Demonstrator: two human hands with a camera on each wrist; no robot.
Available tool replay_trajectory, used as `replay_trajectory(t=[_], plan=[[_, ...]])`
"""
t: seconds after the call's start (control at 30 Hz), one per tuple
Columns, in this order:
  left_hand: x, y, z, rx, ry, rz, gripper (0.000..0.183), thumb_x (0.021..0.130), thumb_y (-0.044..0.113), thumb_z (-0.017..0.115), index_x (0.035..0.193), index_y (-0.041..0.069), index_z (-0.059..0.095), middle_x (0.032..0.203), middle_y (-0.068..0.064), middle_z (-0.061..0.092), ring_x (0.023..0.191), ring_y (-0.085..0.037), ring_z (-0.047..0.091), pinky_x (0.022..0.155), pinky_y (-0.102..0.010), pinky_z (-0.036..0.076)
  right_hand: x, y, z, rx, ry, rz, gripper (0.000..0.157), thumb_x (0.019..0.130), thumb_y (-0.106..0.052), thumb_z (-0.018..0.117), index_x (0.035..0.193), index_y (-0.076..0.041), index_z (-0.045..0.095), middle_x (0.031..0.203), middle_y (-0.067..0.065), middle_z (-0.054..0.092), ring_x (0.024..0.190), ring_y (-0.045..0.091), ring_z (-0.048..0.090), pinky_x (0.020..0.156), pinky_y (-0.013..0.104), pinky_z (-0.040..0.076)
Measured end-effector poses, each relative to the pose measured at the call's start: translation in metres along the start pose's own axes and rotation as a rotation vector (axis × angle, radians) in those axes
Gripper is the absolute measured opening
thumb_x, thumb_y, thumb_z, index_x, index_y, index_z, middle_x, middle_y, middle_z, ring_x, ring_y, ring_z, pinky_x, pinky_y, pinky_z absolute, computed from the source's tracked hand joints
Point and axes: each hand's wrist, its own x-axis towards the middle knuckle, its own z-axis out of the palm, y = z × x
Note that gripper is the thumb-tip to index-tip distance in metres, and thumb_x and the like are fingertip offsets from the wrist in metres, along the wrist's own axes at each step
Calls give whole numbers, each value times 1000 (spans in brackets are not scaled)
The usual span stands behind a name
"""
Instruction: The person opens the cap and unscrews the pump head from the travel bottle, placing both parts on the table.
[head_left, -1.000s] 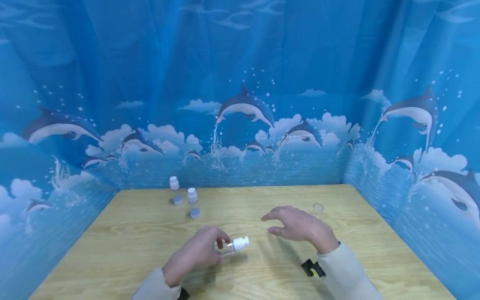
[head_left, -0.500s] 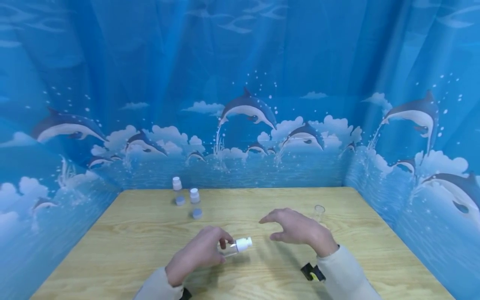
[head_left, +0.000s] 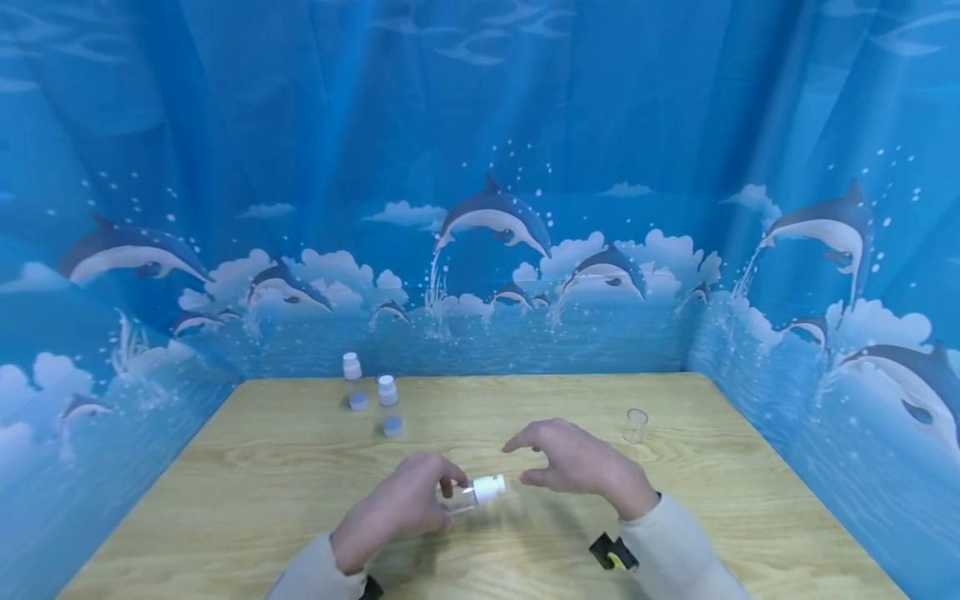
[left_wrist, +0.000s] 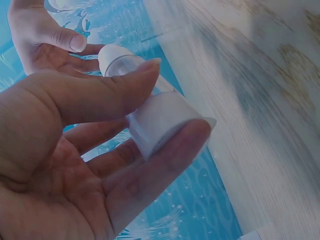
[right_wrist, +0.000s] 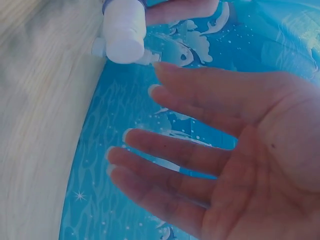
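My left hand (head_left: pixel 408 496) grips a small clear bottle with a white pump top (head_left: pixel 489 487), tilted over so its top points right. In the left wrist view the thumb and fingers pinch the bottle's body (left_wrist: pixel 162 117) near its white base. My right hand (head_left: pixel 581 468) hovers to the right of the pump top, thumb and fingers apart and holding nothing. The right wrist view shows its fingers (right_wrist: pixel 175 155) stretched out below the white top (right_wrist: pixel 124 37), a short gap between them. A small clear cup-like cap (head_left: pixel 635 425) stands on the table beyond the right hand.
Two similar white-topped bottles (head_left: pixel 352 367) (head_left: pixel 387 390) stand upright at the back left of the wooden table (head_left: pixel 225 500). A blue dolphin-print curtain (head_left: pixel 480 125) encloses the back and sides.
My right hand has moved left toward the pump top, bringing the clear cap behind it fully into view. The left hand and its bottle have shifted only slightly right.
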Motion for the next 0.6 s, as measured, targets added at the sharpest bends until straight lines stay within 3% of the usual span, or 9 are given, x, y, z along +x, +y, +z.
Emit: replay_trajectory(t=[0.27, 0.6], plan=[[-1, 1, 0, 7, 29, 47, 50, 68, -2, 87, 114, 13, 77, 99, -8, 77, 87, -22, 71, 75, -35, 63, 5, -7, 9, 43, 22, -12, 40, 88, -13, 79, 127, -6, 70, 128, 11, 73, 110, 28, 72, 94, 39, 61], [0, 3, 1, 2, 27, 52, 49, 68, 0, 88, 114, 13, 77, 97, -7, 77, 83, -18, 68, 72, -32, 61, 9, -12, 16, 75, 16, -28, 41, 88, -17, 79, 127, -6, 70, 129, 11, 73, 111, 30, 72, 93, 36, 61]])
